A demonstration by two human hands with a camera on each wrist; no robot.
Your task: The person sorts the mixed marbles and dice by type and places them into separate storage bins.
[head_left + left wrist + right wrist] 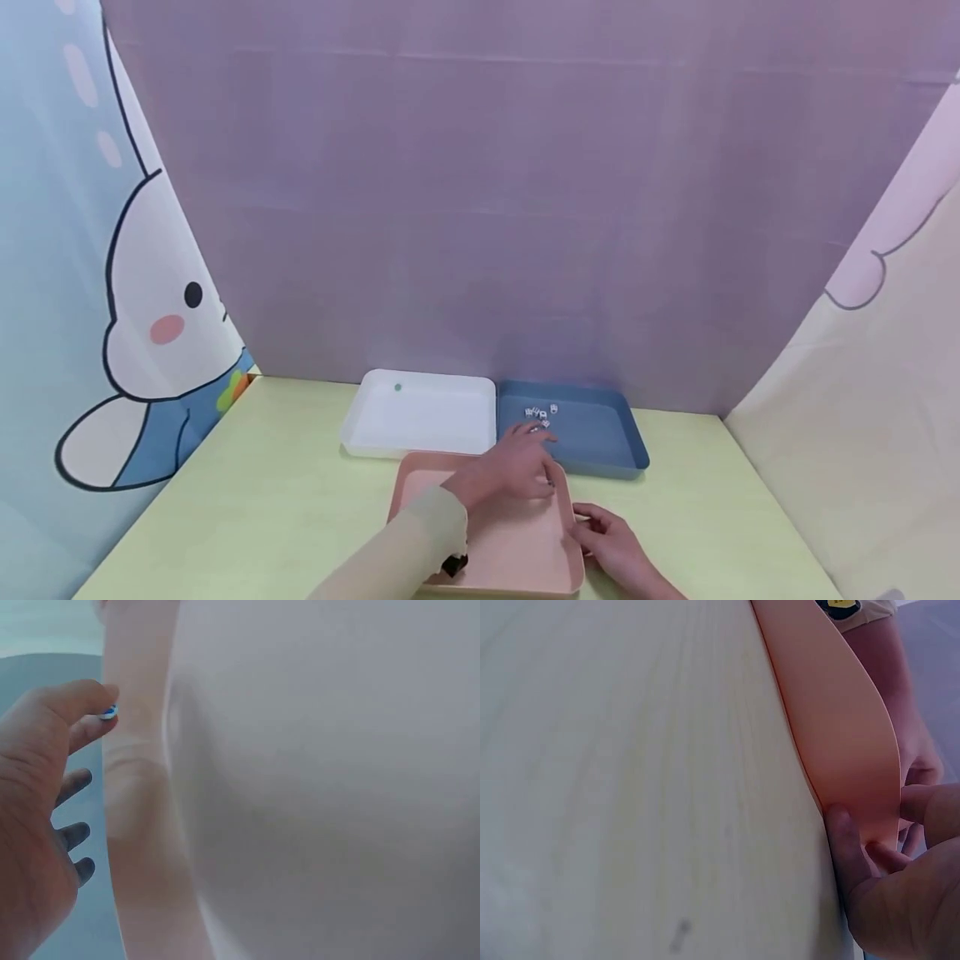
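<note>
In the head view my left hand (517, 462) reaches over the pink tray (517, 542). Its thumb and forefinger pinch a small white and blue piece (109, 712) in the left wrist view; the other fingers are spread loosely, and the piece is too covered to tell its kind. At the tray's right side my right hand (615, 546) grips the wall, with fingers (845, 836) against the outside in the right wrist view. Several white dice (542, 415) lie in the blue tray (600, 442), just beyond the left hand.
A white tray (427, 417) stands left of the blue one, with a small green piece (398, 387) in it. The trays stand on a pale yellow table (247, 500). Behind them hangs a purple cloth (480, 208); printed cloths close the sides.
</note>
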